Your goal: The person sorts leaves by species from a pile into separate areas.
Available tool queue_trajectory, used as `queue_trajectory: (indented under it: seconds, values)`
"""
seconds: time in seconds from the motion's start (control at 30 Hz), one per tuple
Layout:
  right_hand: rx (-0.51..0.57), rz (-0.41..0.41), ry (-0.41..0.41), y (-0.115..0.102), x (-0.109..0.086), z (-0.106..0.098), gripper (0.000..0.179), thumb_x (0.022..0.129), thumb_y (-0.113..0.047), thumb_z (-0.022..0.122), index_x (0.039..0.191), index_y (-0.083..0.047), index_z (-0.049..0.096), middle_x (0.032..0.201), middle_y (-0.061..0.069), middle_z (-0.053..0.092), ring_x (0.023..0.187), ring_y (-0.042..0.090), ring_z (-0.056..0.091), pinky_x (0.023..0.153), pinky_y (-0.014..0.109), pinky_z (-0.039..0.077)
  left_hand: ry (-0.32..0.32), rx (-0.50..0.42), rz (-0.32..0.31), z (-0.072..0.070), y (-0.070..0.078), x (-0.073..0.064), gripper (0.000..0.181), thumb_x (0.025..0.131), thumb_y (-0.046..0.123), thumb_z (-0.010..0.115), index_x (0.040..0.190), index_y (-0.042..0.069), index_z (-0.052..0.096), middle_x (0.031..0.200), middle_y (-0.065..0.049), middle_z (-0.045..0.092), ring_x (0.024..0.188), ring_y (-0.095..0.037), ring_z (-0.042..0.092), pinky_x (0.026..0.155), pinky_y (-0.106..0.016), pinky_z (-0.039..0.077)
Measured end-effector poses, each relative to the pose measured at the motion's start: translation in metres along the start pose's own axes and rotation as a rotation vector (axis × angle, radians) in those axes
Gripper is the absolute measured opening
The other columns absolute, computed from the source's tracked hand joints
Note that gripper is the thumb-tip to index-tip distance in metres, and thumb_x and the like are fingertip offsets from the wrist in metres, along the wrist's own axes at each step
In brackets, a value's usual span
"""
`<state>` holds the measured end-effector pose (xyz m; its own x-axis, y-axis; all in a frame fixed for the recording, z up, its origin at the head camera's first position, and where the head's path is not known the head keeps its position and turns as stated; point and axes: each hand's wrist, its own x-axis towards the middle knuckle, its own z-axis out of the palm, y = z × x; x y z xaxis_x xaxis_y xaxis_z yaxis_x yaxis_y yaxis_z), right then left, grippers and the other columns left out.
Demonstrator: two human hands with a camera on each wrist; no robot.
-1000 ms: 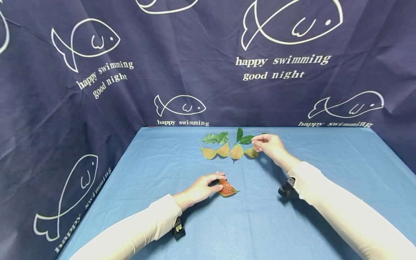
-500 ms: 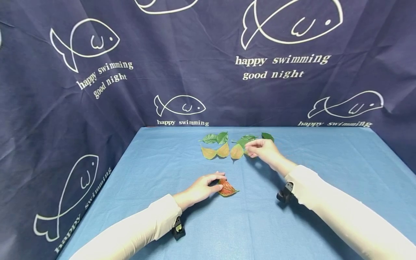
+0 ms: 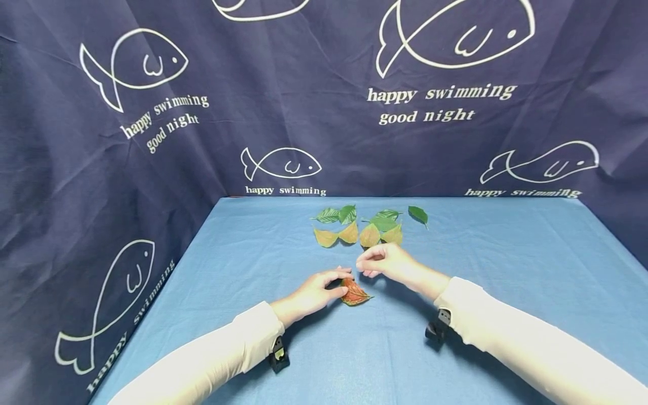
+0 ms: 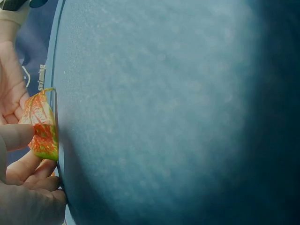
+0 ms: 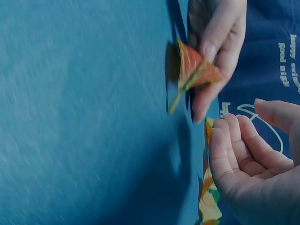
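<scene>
My left hand [image 3: 314,291] holds a red leaf [image 3: 355,293] with green edges, low over the blue cloth. In the left wrist view the thumb lies on top of this leaf [image 4: 41,124] and the fingers are beneath it. Just up and right of it, my right hand [image 3: 392,264] hovers with loosely bent fingers and nothing between them. In the right wrist view its thumb [image 5: 281,115] stands apart from the fingers. Behind the right hand lie a pair of overlapping green leaves [image 3: 383,224] and two yellowish leaves [image 3: 369,235].
Farther left are two more green leaves [image 3: 329,215] and two yellow-orange leaves [image 3: 325,237]. One dark green leaf [image 3: 418,214] lies apart on the right. A navy curtain [image 3: 354,146] with fish prints rises behind the blue table cloth [image 3: 243,242].
My right hand has left the green leaves and come toward the left hand. The small green leaf standing upright no longer shows; a paler one lies there now. The left hand stays put.
</scene>
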<state>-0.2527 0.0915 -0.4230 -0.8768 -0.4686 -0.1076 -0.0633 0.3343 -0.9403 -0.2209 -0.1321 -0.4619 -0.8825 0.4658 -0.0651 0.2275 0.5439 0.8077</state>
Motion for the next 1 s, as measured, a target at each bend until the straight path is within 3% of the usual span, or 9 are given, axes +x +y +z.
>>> queue_trajectory:
  seconds: [0.4,0.63,1.0]
  values:
    - [-0.096,-0.03,-0.115,-0.001,-0.014,0.016,0.023,0.084,-0.018,0.074,0.096,0.003,0.073,0.081,0.009,0.074,0.069,0.012,0.064,0.068,0.034,0.057,0.0,-0.018,0.005,0.001,-0.001,0.001,0.033,0.095,0.021,0.061,0.127,0.015,0.064,0.146,0.001,0.05,0.143,-0.024,0.035,0.119,-0.047,0.024]
    - [-0.106,-0.061,-0.098,0.003,-0.015,0.019,0.016,0.085,-0.005,0.069,0.094,0.008,0.071,0.08,0.014,0.074,0.065,0.011,0.063,0.065,0.034,0.058,0.006,-0.005,0.015,0.001,0.0,0.0,0.032,0.095,0.021,0.061,0.127,0.015,0.064,0.145,-0.001,0.051,0.142,-0.025,0.036,0.118,-0.047,0.026]
    - [-0.092,-0.053,-0.086,0.005,-0.017,0.02,0.016,0.087,-0.007,0.069,0.095,0.007,0.072,0.083,0.017,0.074,0.065,0.016,0.065,0.065,0.036,0.058,-0.017,-0.043,0.002,0.0,0.0,0.0,0.035,0.094,0.022,0.061,0.128,0.013,0.063,0.147,0.0,0.049,0.144,-0.024,0.034,0.119,-0.049,0.023]
